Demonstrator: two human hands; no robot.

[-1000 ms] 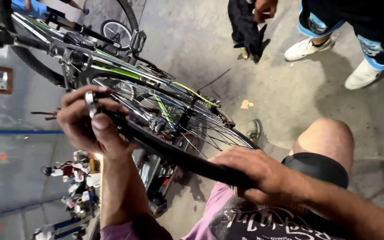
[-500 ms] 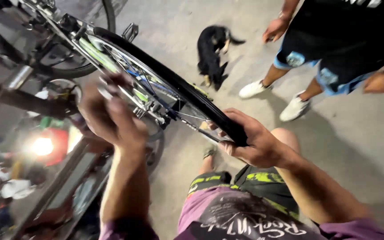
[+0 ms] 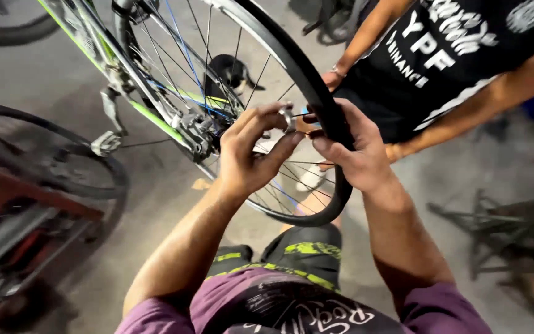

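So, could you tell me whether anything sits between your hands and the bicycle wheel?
Nothing visible does: the right hand already grips the black tyre, and the left hand pinches a small metal part beside the rim.

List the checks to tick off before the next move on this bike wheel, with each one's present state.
1. Right hand grips the tyre: ok.
2. Left hand holds the small metal tool at the rim: ok.
3. Tool seated on a spoke: cannot tell, fingers cover it.
4. Wheel clear of the other person: not ok, their hand is right behind it.
5. Dog clear of the wheel: cannot tell, seen only through the spokes.
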